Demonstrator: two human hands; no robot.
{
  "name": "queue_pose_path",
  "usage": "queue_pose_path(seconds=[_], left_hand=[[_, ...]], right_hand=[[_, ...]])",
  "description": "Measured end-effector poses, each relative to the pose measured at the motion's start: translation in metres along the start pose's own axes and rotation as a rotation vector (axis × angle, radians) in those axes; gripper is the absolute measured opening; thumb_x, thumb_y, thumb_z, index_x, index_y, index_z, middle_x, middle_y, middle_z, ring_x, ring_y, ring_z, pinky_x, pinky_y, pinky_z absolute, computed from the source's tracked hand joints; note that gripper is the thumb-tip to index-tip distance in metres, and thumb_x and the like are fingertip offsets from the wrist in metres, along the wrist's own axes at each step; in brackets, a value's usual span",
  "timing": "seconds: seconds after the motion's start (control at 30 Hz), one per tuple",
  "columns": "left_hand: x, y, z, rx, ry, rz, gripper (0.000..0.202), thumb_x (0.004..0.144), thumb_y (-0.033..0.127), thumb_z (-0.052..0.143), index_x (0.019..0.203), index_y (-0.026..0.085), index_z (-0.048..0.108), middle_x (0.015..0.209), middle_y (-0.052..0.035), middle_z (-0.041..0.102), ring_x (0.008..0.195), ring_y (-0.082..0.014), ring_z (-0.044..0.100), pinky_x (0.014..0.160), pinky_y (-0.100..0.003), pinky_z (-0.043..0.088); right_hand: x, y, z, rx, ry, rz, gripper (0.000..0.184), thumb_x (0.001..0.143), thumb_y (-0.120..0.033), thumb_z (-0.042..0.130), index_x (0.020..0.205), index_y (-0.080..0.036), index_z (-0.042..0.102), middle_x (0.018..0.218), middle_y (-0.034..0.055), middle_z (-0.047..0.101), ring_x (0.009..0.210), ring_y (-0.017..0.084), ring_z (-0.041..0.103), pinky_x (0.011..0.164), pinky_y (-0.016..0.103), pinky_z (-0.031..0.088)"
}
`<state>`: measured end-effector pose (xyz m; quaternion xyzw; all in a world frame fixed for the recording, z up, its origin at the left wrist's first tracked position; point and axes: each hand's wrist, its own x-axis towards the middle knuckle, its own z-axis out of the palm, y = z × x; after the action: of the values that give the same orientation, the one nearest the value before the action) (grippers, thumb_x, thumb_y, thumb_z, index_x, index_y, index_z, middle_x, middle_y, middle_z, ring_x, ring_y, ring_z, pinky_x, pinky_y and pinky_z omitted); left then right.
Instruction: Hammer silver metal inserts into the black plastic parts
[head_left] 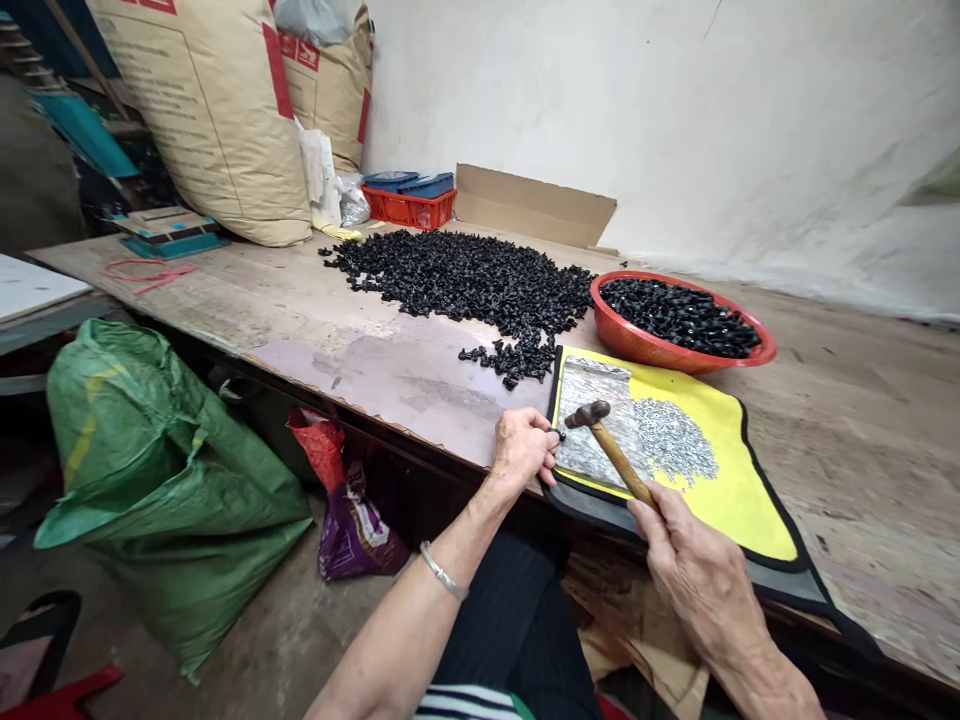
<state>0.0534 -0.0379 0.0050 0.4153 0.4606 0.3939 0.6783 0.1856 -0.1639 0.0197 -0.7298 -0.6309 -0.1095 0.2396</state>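
A broad, worn wooden table [862, 420] spreads out in front of the left hand [523, 447] and the right hand [694, 550], which are held apart from each other. Beyond the left hand lies a wide heap of glossy black knobbly pieces [480, 275]. A bright yellow mat with black edging [739, 440] lies beneath and ahead of the right hand, its near side hanging past the table edge; a snagged wrist could drag it and everything on it. Past both hands, touching or nearly touching the mat's far edge, stands a round red plastic bowl full of black pieces [645, 348]; a knock might tip some out.

Just right of the left fingertips lies a scuffed grey metal slab [585, 455], and beyond the right knuckles a pile of tiny silvery bits [675, 437], which hard jolts through the mat could scatter. The right hand is wrapped around the wooden handle of a small steel-headed hammer [622, 460], its head raised near the left fingertips. Those are pinched on a small black piece [559, 435] at the slab's left edge. With so little clearance, a blow slightly off line could catch a finger, and a loose pinch could let the piece skid.
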Motion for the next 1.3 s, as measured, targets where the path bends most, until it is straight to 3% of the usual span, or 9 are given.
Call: queue_pose_path(seconds=[0.13, 0.3, 0.43, 0.5, 0.7, 0.83, 1.03, 1.2, 1.3], left_hand=[[0.001, -0.001, 0.001, 0.017, 0.014, 0.005, 0.014, 0.062, 0.004, 0.051, 0.057, 0.016, 0.046, 0.034, 0.0059, 0.047, 0.021, -0.0115, 0.043, 0.023, -0.018, 0.033], [0.002, -0.001, 0.001, 0.014, 0.009, 0.005, 0.014, 0.06, 0.004, 0.05, 0.055, 0.016, 0.046, 0.033, 0.0054, 0.047, 0.021, -0.0125, 0.043, 0.022, -0.019, 0.032], [0.003, -0.001, 0.001, 0.022, 0.023, 0.001, 0.014, 0.06, 0.003, 0.05, 0.055, 0.015, 0.046, 0.033, 0.0059, 0.046, 0.022, -0.011, 0.043, 0.023, -0.018, 0.034], [0.004, -0.001, 0.001, 0.03, 0.024, -0.003, 0.014, 0.06, 0.003, 0.05, 0.055, 0.015, 0.046, 0.033, 0.0062, 0.046, 0.022, -0.0101, 0.043, 0.024, -0.018, 0.035], [-0.002, 0.003, -0.001, 0.038, -0.011, 0.001, 0.011, 0.06, 0.005, 0.052, 0.059, 0.015, 0.048, 0.034, 0.0053, 0.048, 0.023, -0.0116, 0.046, 0.026, -0.018, 0.038], [-0.006, 0.005, -0.003, 0.011, -0.032, -0.017, 0.013, 0.059, 0.003, 0.051, 0.063, 0.015, 0.048, 0.034, 0.0055, 0.048, 0.025, -0.012, 0.048, 0.028, -0.019, 0.041], [-0.002, 0.001, -0.001, 0.001, -0.016, -0.015, 0.015, 0.056, 0.004, 0.05, 0.065, 0.015, 0.047, 0.032, 0.0066, 0.047, 0.022, -0.0113, 0.045, 0.026, -0.018, 0.039], [-0.004, 0.002, 0.0, 0.023, 0.009, -0.041, 0.016, 0.055, 0.003, 0.049, 0.066, 0.015, 0.048, 0.031, 0.0062, 0.047, 0.023, -0.0123, 0.046, 0.026, -0.019, 0.039], [-0.004, 0.003, -0.002, 0.019, -0.006, -0.037, 0.018, 0.057, 0.003, 0.051, 0.071, 0.014, 0.05, 0.032, 0.0057, 0.048, 0.024, -0.014, 0.047, 0.026, -0.021, 0.04]], right_hand=[[0.002, -0.003, -0.007, -0.12, 0.048, -0.111, 0.034, 0.09, -0.032, 0.036, 0.101, -0.014, 0.063, 0.082, 0.009, 0.072, 0.059, 0.022, 0.067, 0.049, 0.029, 0.046], [0.004, -0.008, -0.014, -0.078, 0.268, -0.173, 0.032, 0.089, -0.026, 0.043, 0.113, -0.011, 0.059, 0.101, 0.0128, 0.069, 0.082, 0.021, 0.068, 0.07, 0.028, 0.052], [0.0, -0.012, -0.004, -0.311, 0.146, -0.197, 0.03, 0.088, -0.021, 0.042, 0.106, -0.012, 0.064, 0.079, 0.0083, 0.072, 0.048, 0.018, 0.064, 0.042, 0.026, 0.045], [-0.001, -0.013, -0.003, -0.374, 0.076, -0.177, 0.03, 0.087, -0.021, 0.043, 0.106, -0.012, 0.065, 0.074, 0.0071, 0.072, 0.041, 0.018, 0.061, 0.036, 0.026, 0.04], [-0.001, -0.016, -0.011, -0.26, 0.092, -0.124, 0.035, 0.09, -0.024, 0.038, 0.11, -0.008, 0.063, 0.095, 0.0139, 0.071, 0.062, 0.021, 0.068, 0.05, 0.026, 0.048], [-0.001, -0.016, -0.014, -0.25, 0.029, -0.117, 0.036, 0.09, -0.026, 0.037, 0.112, -0.011, 0.062, 0.096, 0.0116, 0.071, 0.059, 0.021, 0.067, 0.048, 0.028, 0.047], [-0.002, -0.019, -0.02, -0.095, 0.162, -0.083, 0.038, 0.09, -0.026, 0.041, 0.124, -0.013, 0.052, 0.114, 0.0119, 0.065, 0.097, 0.022, 0.064, 0.082, 0.03, 0.049], [-0.005, -0.021, -0.01, -0.259, 0.009, -0.091, 0.036, 0.088, -0.024, 0.039, 0.115, -0.013, 0.06, 0.091, 0.0103, 0.072, 0.051, 0.02, 0.064, 0.044, 0.03, 0.045], [-0.001, -0.022, -0.019, -0.208, 0.044, -0.063, 0.037, 0.089, -0.027, 0.038, 0.119, -0.016, 0.057, 0.099, 0.0099, 0.07, 0.064, 0.023, 0.068, 0.053, 0.031, 0.05]])
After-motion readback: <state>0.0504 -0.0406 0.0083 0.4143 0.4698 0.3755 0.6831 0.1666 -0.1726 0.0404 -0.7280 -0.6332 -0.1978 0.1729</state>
